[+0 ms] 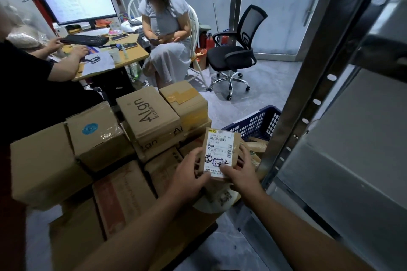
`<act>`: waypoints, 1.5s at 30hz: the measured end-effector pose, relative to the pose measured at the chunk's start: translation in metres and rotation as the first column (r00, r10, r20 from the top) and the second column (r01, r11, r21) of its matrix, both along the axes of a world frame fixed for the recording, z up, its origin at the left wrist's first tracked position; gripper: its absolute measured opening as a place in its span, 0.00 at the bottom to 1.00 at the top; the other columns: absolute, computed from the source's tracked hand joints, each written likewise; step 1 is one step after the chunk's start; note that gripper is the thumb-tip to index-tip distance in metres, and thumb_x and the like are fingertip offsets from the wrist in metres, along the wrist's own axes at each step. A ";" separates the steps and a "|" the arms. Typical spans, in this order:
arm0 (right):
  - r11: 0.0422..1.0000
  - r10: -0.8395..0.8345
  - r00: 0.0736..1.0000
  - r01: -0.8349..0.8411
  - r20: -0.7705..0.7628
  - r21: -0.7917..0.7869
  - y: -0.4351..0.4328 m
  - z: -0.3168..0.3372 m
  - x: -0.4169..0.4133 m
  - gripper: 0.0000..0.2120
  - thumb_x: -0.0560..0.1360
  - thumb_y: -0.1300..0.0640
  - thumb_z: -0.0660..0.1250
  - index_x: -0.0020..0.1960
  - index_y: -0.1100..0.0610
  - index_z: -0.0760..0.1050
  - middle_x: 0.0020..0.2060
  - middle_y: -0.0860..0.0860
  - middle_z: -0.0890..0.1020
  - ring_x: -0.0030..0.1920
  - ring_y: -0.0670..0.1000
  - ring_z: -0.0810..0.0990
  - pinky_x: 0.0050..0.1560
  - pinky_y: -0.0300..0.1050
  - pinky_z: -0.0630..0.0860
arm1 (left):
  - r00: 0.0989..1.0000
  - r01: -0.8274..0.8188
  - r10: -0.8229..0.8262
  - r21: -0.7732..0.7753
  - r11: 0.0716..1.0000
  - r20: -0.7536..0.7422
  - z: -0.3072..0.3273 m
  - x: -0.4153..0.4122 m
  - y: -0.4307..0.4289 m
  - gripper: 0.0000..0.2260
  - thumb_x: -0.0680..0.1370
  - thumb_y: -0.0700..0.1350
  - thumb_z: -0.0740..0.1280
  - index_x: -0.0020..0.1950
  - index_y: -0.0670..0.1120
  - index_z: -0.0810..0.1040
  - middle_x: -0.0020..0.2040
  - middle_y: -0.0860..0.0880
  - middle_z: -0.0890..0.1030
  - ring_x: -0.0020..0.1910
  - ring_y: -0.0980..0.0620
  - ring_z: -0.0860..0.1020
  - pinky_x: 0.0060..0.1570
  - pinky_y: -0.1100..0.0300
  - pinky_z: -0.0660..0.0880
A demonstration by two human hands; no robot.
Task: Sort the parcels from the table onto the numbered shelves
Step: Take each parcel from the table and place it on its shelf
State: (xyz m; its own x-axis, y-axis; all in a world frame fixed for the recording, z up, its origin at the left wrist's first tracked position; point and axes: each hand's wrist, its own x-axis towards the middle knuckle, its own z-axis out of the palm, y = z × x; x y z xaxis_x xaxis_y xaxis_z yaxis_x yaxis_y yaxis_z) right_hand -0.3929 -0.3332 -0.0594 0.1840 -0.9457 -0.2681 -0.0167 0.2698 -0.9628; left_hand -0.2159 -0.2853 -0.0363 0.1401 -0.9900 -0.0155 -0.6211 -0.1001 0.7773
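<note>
Fingers (196, 156) of left hand (189, 175) curl on the left edge of small parcel (234, 142); right hand (243, 169) pinches the right edge, thumb on the label (217, 154). Parcel is at lower centre of frame, label up, held over the carton stack (147, 116). Looks light, stiff cardboard, tape maybe slick; opposite edges are the sound hold. Shelf upright (308, 105) is just right of it, blue crate (257, 122) behind. Open floor lies upper right of frame, by office chair (233, 55).
</note>
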 end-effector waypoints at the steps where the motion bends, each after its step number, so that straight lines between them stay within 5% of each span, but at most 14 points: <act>1: 0.999 -0.035 0.999 0.035 0.020 0.003 0.006 0.001 0.000 0.41 0.75 0.66 0.72 0.77 0.41 0.56 0.65 0.51 0.77 0.59 0.54 0.81 0.44 0.47 0.83 | 1.000 0.009 -0.009 -0.016 1.000 -0.003 0.002 0.000 0.004 0.29 0.74 0.50 0.71 0.70 0.63 0.62 0.65 0.56 0.75 0.61 0.56 0.75 0.58 0.52 0.76; 4: 0.989 -0.148 0.987 0.148 0.056 0.001 0.026 0.005 0.003 0.37 0.73 0.67 0.73 0.71 0.41 0.61 0.64 0.54 0.79 0.57 0.55 0.83 0.49 0.57 0.84 | 0.998 0.059 -0.060 -0.061 0.996 -0.019 0.008 0.002 0.018 0.30 0.73 0.48 0.72 0.70 0.63 0.62 0.65 0.57 0.75 0.57 0.59 0.75 0.57 0.56 0.75; 8: 0.969 -0.240 0.970 0.242 0.042 -0.051 0.068 0.014 0.009 0.37 0.73 0.66 0.75 0.73 0.48 0.61 0.60 0.49 0.79 0.52 0.45 0.83 0.44 0.44 0.83 | 0.986 0.164 -0.167 -0.112 0.980 -0.014 0.012 0.011 0.044 0.28 0.74 0.46 0.71 0.71 0.60 0.64 0.66 0.58 0.73 0.58 0.62 0.72 0.52 0.68 0.71; 14: 0.899 -0.435 0.900 0.433 -0.027 -0.066 0.143 0.007 -0.003 0.33 0.72 0.64 0.76 0.69 0.48 0.64 0.59 0.52 0.80 0.56 0.52 0.83 0.51 0.58 0.83 | 0.922 0.387 -0.387 -0.108 0.916 0.028 0.003 0.006 0.085 0.27 0.75 0.47 0.71 0.70 0.60 0.65 0.67 0.54 0.75 0.63 0.53 0.74 0.60 0.50 0.75; 20: 0.795 -0.607 0.788 0.602 -0.106 -0.076 0.227 0.009 -0.052 0.32 0.74 0.60 0.76 0.69 0.45 0.63 0.59 0.51 0.80 0.53 0.51 0.84 0.49 0.52 0.84 | 0.788 0.616 -0.610 -0.079 0.784 0.084 0.006 -0.038 0.121 0.25 0.77 0.51 0.68 0.72 0.56 0.64 0.67 0.54 0.71 0.64 0.56 0.72 0.62 0.52 0.73; 25: 0.620 -0.783 0.602 0.777 -0.154 -0.113 0.313 0.013 -0.117 0.31 0.73 0.60 0.76 0.66 0.41 0.63 0.55 0.43 0.79 0.55 0.48 0.82 0.56 0.55 0.82 | 0.515 0.832 -0.775 0.006 0.555 0.367 0.015 -0.092 0.143 0.22 0.79 0.56 0.62 0.71 0.50 0.69 0.67 0.51 0.71 0.66 0.50 0.69 0.64 0.52 0.68; 32: 0.370 -0.924 0.342 0.912 -0.171 -0.176 0.449 0.031 -0.210 0.31 0.73 0.61 0.75 0.68 0.45 0.62 0.59 0.49 0.79 0.56 0.49 0.82 0.57 0.58 0.81 | 0.099 0.942 -0.763 0.186 0.278 0.639 0.037 -0.218 0.208 0.24 0.81 0.57 0.58 0.75 0.51 0.62 0.72 0.49 0.67 0.70 0.46 0.65 0.69 0.49 0.62; 45: -0.062 -0.961 -0.145 0.943 -0.236 -0.327 0.782 0.064 -0.362 0.31 0.73 0.60 0.76 0.65 0.40 0.62 0.56 0.44 0.78 0.55 0.49 0.82 0.61 0.58 0.79 | -0.169 0.985 -0.678 0.155 -0.081 0.715 0.062 -0.488 0.474 0.24 0.80 0.55 0.59 0.75 0.51 0.63 0.71 0.48 0.69 0.69 0.45 0.67 0.67 0.51 0.64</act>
